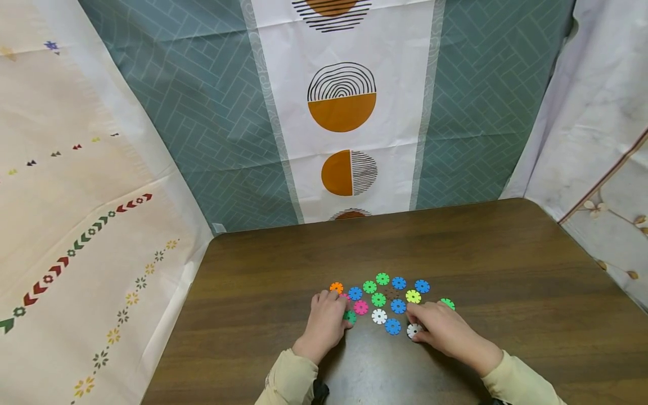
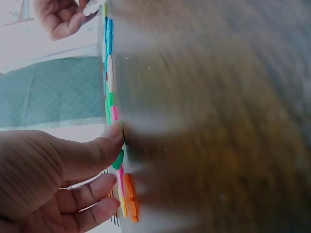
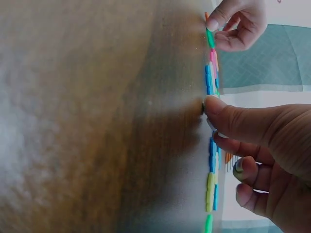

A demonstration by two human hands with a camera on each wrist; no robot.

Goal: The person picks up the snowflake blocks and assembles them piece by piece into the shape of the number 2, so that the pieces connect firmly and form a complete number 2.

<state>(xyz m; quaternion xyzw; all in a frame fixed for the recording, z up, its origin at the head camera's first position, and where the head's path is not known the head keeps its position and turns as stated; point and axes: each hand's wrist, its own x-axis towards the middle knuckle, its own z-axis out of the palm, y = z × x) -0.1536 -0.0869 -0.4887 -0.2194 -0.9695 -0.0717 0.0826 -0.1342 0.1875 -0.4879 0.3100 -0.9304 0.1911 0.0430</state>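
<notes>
My left hand (image 1: 326, 319) is at the left end of a group of flat, notched plastic building discs, its thumb and fingers on either side of a green disc (image 1: 350, 317). In the left wrist view the thumb covers part of that green disc (image 2: 118, 159). My right hand (image 1: 448, 332) pinches a white disc (image 1: 413, 330) between thumb and forefinger at the near right. From the left wrist, this white disc (image 2: 92, 7) looks tilted in the fingers. Between the hands lie a blue disc (image 1: 392, 327), another white disc (image 1: 379, 316) and a pink disc (image 1: 361, 307).
More discs spread behind, among them an orange disc (image 1: 336, 287), a yellow disc (image 1: 413, 296) and a brown disc (image 1: 391, 293). A green disc (image 1: 448, 304) is partly hidden behind the right hand. The brown wooden table (image 1: 263, 264) meets a patterned curtain (image 1: 243, 140) at its far edge.
</notes>
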